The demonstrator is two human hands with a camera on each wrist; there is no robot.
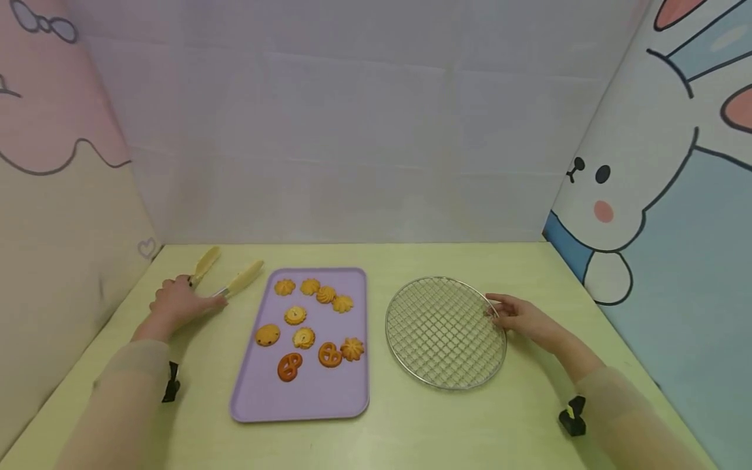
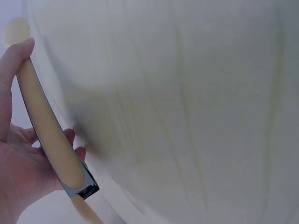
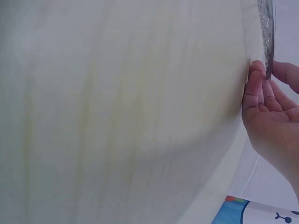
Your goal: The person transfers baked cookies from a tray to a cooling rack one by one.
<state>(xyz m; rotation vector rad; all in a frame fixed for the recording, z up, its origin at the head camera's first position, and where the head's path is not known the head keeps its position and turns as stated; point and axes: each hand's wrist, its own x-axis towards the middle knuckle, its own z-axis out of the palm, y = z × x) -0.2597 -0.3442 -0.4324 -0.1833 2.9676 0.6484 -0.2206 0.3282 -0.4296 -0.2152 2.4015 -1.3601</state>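
Observation:
A pair of tongs with cream-coloured tips (image 1: 242, 279) lies at the left of the table, its two arms spread apart. My left hand (image 1: 181, 304) holds it; in the left wrist view the thumb and fingers are around the tongs' cream-inlaid arm (image 2: 49, 126). A round wire mesh rack (image 1: 443, 333) is at the right. My right hand (image 1: 527, 321) pinches its right rim, with fingers beneath and thumb above in the right wrist view, where only the rack's edge (image 3: 266, 37) shows.
Between the hands lies a purple tray (image 1: 305, 401) bearing several cookies (image 1: 296, 315) and two pretzels (image 1: 290, 367). The pale yellow table (image 1: 405, 431) meets a white back wall (image 1: 352, 130) and cartoon-printed side panels (image 1: 693, 261).

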